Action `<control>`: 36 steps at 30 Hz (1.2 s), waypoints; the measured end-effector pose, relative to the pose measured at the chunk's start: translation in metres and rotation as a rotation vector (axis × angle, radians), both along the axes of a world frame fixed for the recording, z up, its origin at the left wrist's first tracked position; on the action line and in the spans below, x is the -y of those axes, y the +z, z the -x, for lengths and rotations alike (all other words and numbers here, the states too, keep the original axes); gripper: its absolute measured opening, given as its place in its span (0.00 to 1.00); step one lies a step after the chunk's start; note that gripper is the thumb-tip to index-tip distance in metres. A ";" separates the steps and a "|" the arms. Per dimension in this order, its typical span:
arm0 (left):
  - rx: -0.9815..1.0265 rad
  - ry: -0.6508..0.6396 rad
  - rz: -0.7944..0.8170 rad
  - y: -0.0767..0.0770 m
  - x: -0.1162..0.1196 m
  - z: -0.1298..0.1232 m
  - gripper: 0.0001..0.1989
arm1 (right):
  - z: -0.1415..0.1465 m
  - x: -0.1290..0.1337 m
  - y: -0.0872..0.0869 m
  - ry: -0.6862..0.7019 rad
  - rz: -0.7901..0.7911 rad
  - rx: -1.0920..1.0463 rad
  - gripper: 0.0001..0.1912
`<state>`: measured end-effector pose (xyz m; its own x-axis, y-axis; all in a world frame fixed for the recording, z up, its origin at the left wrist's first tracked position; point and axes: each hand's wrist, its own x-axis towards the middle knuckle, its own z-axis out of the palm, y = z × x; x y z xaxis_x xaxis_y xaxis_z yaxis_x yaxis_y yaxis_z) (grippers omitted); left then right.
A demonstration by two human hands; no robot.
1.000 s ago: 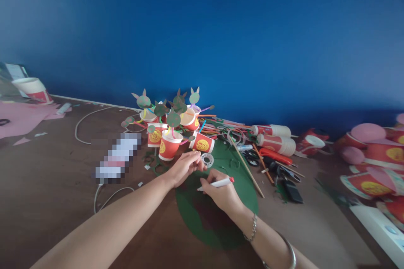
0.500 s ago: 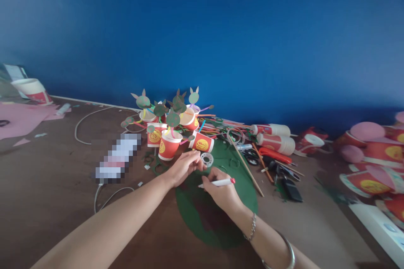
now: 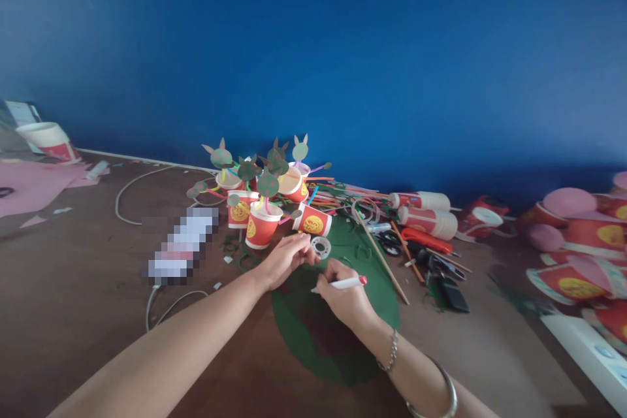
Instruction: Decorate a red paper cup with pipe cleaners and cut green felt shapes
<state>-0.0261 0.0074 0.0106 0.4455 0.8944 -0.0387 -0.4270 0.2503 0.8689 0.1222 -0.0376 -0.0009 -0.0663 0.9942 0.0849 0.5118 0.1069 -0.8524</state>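
Observation:
My right hand (image 3: 343, 297) grips a white marker pen (image 3: 349, 283) with a red end, its tip pointing left and low over a green round sheet (image 3: 337, 359). My left hand (image 3: 290, 260) rests just ahead and to the left, fingers curled together; what they hold, if anything, is hidden. A roll of tape (image 3: 321, 248) lies right beside those fingertips. Behind it a red-and-white paper cup (image 3: 313, 220) is tipped on its side. Another paper cup (image 3: 263, 225) stands upright, topped by a green rabbit-eared head (image 3: 268, 185).
Several more cup figures crowd against the blue wall (image 3: 313, 46). To the right lie stacked paper cups (image 3: 428, 223), a wooden stick (image 3: 385, 264) and a black phone-like object (image 3: 453, 294). A pixelated device (image 3: 181, 248) with a cable is at left. Pink paper (image 3: 34, 186) lies far left.
My right hand has shifted slightly to the right with the marker pen. My left hand stays in the same place.

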 end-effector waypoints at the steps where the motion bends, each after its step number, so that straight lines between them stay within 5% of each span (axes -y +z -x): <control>1: -0.001 -0.001 -0.001 0.000 0.000 0.000 0.18 | 0.000 0.000 0.000 0.001 -0.002 0.006 0.13; 36: 0.005 0.000 -0.018 -0.002 0.000 -0.001 0.17 | 0.003 0.003 0.004 0.073 0.084 0.021 0.14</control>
<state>-0.0254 0.0076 0.0086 0.4453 0.8952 -0.0202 -0.4316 0.2343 0.8711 0.1192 -0.0404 0.0027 -0.1398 0.9902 -0.0009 0.5231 0.0731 -0.8491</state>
